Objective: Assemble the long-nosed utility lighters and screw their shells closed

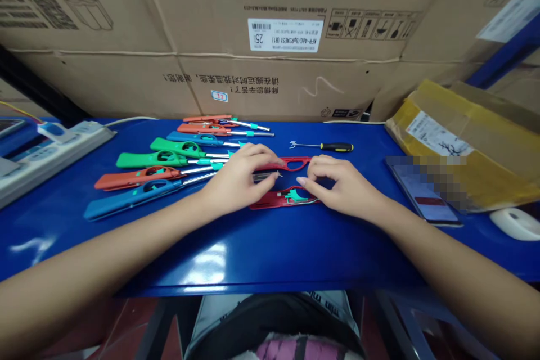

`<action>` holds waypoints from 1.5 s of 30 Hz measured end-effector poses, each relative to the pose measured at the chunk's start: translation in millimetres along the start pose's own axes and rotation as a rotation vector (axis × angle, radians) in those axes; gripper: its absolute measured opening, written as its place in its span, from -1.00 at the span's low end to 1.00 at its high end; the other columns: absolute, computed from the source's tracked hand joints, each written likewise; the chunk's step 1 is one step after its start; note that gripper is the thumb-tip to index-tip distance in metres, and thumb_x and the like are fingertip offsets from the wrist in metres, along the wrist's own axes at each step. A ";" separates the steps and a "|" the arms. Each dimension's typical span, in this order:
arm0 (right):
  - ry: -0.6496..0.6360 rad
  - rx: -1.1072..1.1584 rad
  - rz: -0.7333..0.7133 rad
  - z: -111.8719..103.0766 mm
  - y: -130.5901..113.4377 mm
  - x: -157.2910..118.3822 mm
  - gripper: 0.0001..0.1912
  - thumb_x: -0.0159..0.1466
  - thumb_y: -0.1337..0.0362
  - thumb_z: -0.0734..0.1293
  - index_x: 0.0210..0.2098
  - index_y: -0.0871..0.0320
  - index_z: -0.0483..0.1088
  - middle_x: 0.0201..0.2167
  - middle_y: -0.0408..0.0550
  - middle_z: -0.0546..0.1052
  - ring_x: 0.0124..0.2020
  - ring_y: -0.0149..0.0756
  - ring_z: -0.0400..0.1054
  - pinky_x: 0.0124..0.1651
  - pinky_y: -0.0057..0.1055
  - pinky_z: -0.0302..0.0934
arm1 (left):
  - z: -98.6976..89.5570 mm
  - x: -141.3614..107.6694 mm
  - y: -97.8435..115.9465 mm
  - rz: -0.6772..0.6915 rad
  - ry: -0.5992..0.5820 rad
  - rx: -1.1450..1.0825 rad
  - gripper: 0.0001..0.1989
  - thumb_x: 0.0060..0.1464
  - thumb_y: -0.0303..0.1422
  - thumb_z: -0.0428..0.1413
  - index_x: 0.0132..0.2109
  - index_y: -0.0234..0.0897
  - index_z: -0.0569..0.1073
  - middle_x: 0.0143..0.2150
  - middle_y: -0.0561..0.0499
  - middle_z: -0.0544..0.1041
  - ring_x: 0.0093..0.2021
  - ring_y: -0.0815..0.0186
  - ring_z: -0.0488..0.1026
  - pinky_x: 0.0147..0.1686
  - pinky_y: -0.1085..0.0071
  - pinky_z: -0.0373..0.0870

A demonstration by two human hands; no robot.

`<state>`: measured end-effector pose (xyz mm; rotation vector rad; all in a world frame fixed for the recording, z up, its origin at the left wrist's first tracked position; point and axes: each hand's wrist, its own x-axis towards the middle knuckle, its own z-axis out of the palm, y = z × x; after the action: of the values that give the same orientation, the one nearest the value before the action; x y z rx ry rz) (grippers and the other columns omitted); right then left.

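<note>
Two red plastic casing halves lie across the blue table. The farther one [291,164] has an oval opening; the nearer one [270,200] holds a green trigger piece [297,196] and a thin pale wire. My left hand [242,180] is closed round a small dark, shiny part [265,177] with a fine wire end, between the two halves. My right hand [343,185] is curled over the right ends of both halves, its thumb tip near the green piece; whatever its fingers hold is hidden.
Several orange, green and blue lighters [143,177] with metal tubes lie at left. A yellow-black screwdriver [337,147] is behind my right hand. Further right are a phone [426,197], a yellow-taped package [485,140] and a white mouse [517,224]. A power strip [54,149] stands far left; cardboard [211,11] rises behind.
</note>
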<state>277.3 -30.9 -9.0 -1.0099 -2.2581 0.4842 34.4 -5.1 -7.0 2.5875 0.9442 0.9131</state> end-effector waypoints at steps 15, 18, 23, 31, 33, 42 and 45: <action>-0.253 -0.106 -0.105 -0.6 -0.6 -4.2 -0.91 0.34 0.25 0.35 -0.20 0.12 0.41 -0.19 -0.06 0.46 -0.16 -0.26 0.31 -0.03 -0.26 0.18 | -11.5 7.3 -19.6 -0.088 -0.406 0.295 -0.87 0.23 -0.38 0.14 -0.13 -0.32 0.55 -0.16 -0.09 0.58 -0.15 0.15 0.53 -0.17 0.28 0.43; -0.267 -0.089 -0.106 1.6 0.9 -4.6 -0.91 0.32 0.26 0.37 -0.20 0.11 0.39 -0.19 -0.07 0.47 -0.16 -0.26 0.32 -0.03 -0.28 0.18 | -19.0 3.7 -17.3 -0.088 -0.418 0.308 -0.87 0.24 -0.39 0.12 -0.12 -0.33 0.53 -0.15 -0.09 0.58 -0.13 0.12 0.53 -0.16 0.26 0.43; -0.256 -0.077 -0.107 4.0 -1.0 -4.2 -0.94 0.33 0.30 0.34 -0.20 0.10 0.38 -0.18 -0.06 0.47 -0.14 -0.25 0.32 -0.02 -0.28 0.19 | -26.1 -12.3 -9.8 -0.115 -0.335 0.162 -0.83 0.30 -0.28 0.09 -0.12 -0.29 0.50 -0.15 -0.05 0.57 -0.12 0.18 0.51 -0.10 0.26 0.43; -0.311 -0.067 -0.006 -2.6 0.6 0.5 -0.78 0.29 0.31 0.37 -0.07 0.09 0.37 -0.10 -0.03 0.46 -0.10 -0.22 0.31 -0.01 -0.27 0.21 | -6.1 -35.5 -6.0 -0.035 -0.337 0.040 -0.82 0.37 -0.30 0.01 -0.03 -0.27 0.46 -0.11 -0.06 0.52 -0.12 0.23 0.46 -0.11 0.28 0.42; -0.327 -0.005 0.044 -3.2 3.5 1.4 -0.74 0.28 0.32 0.38 -0.04 0.08 0.37 -0.10 -0.05 0.47 -0.14 -0.27 0.32 -0.07 -0.32 0.24 | -3.0 -37.6 -7.8 -0.015 -0.329 0.010 -0.82 0.37 -0.32 0.01 -0.02 -0.27 0.45 -0.10 -0.05 0.52 -0.11 0.24 0.46 -0.10 0.30 0.42; -0.281 0.109 0.153 5.6 12.1 4.2 -0.84 0.27 0.23 0.43 -0.18 0.13 0.45 -0.23 -0.08 0.56 -0.24 -0.30 0.41 -0.14 -0.34 0.30 | 1.5 -40.1 -9.7 0.005 -0.321 -0.052 -0.69 0.31 -0.23 0.12 0.12 -0.25 0.42 0.03 -0.08 0.52 0.03 0.19 0.45 0.02 0.27 0.42; -0.304 0.087 0.123 2.3 13.6 3.7 -0.88 0.29 0.25 0.41 -0.19 0.12 0.47 -0.23 -0.06 0.58 -0.23 -0.28 0.43 -0.14 -0.32 0.30 | 3.1 -40.7 -10.2 0.014 -0.318 -0.051 -0.71 0.33 -0.30 0.09 0.14 -0.25 0.42 0.03 -0.10 0.52 0.05 0.18 0.44 0.05 0.26 0.42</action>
<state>281.2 -19.5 -16.8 -1.0961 -2.4213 0.8314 7.0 -23.6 -32.9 2.5931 0.8033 0.4978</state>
